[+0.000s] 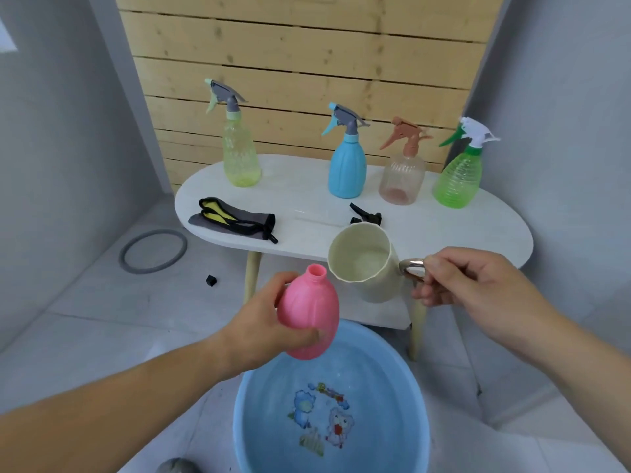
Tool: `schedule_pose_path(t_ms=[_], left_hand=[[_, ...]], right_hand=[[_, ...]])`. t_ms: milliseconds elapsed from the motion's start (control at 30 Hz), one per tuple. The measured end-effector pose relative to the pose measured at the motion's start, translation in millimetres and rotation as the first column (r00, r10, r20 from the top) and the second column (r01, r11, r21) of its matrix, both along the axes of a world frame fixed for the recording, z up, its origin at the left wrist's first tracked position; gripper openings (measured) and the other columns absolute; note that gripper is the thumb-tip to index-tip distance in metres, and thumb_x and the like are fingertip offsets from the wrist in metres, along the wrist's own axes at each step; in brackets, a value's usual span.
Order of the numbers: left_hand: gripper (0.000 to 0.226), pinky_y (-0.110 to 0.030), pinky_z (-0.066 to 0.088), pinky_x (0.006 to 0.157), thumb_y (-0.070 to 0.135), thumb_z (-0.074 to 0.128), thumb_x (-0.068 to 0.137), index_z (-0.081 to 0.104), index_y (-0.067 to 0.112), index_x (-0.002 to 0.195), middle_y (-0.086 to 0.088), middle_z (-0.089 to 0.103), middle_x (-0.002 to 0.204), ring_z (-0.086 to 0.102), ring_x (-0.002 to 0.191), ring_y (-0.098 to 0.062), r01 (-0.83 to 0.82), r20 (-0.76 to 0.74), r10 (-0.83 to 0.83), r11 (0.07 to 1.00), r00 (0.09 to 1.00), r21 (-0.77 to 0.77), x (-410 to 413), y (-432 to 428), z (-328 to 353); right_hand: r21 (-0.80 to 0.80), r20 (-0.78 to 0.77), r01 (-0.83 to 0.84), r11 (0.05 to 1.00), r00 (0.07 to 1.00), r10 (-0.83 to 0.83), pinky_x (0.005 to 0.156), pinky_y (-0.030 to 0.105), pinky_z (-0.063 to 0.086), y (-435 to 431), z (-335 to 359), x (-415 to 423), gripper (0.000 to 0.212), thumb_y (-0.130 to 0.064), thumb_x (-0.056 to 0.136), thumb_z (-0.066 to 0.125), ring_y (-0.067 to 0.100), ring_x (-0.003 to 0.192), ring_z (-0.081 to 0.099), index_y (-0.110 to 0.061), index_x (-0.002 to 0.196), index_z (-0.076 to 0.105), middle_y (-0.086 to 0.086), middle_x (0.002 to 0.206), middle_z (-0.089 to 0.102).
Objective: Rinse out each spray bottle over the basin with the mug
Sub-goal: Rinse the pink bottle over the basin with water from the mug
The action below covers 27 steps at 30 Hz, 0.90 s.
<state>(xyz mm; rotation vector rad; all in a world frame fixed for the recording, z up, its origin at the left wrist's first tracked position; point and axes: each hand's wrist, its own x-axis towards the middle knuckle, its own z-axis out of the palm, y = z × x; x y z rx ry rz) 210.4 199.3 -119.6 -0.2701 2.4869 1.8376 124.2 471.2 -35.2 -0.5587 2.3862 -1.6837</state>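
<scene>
My left hand [263,322] grips a pink spray bottle [309,312] with its spray head off, held upright above the far rim of the blue basin [403,397]. My right hand [478,285] holds the metal handle of a cream mug [365,261], tilted with its mouth toward the bottle's open neck; a little water shows inside. The black spray head [364,215] with its clear tube lies on the white table [300,196]. Behind it stand a yellow bottle [240,155], a blue bottle [347,165], a peach bottle [403,175] and a green bottle [461,175], all with heads on.
A grey and yellow cloth pouch [232,218] lies on the table's left. A grey ring [153,250] and a small black piece [211,280] sit on the tiled floor. Wooden slats back the table; grey walls close both sides. The basin holds shallow water.
</scene>
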Motion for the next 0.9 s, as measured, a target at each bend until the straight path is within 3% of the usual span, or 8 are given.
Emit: schedule_pose_path(t_ms=[200,400,700,900], left_hand=[[0.079,-0.033,0.064,0.079,0.018,0.094,0.068,0.05,0.042,0.128,0.011,0.062,0.119,0.064,0.108,-0.012,0.03,0.005,-0.03,0.999,1.0,-0.025,-1,5,-3],[0.079,-0.031,0.064,0.08,0.021,0.094,0.069,0.048,0.041,0.131,0.014,0.062,0.12,0.064,0.109,-0.009,0.052,0.005,-0.052,0.998,0.999,-0.032,-1,8,-2],[0.078,-0.033,0.064,0.08,0.022,0.094,0.068,0.05,0.042,0.129,0.015,0.062,0.118,0.064,0.108,-0.008,0.064,0.015,-0.064,0.996,0.998,-0.06,-1,8,-3],[0.081,-0.032,0.064,0.081,0.021,0.094,0.068,0.049,0.04,0.132,0.013,0.062,0.119,0.064,0.108,-0.009,0.07,0.017,-0.069,0.995,0.997,-0.065,-1,8,-3]], right_hand=[[0.034,-0.111,0.013,0.999,0.994,-0.01,0.084,0.048,0.059,-5,9,4,0.028,-0.022,0.096,0.057,0.029,0.078,0.071,-0.014,0.071,0.069,0.01,0.073,0.072],[0.103,-0.219,0.023,0.994,0.976,0.0,0.082,0.038,0.056,-6,13,8,0.024,-0.03,0.092,0.058,0.017,0.078,0.07,-0.019,0.076,0.071,0.0,0.075,0.073],[0.172,-0.299,0.029,0.985,0.954,0.024,0.078,0.037,0.049,-8,14,10,0.023,-0.037,0.092,0.058,0.024,0.081,0.068,-0.024,0.076,0.068,-0.002,0.077,0.072],[0.152,-0.341,0.021,0.988,0.94,0.032,0.075,0.036,0.047,-10,14,12,0.035,-0.057,0.079,0.05,0.028,0.079,0.065,-0.027,0.079,0.067,0.002,0.076,0.07]])
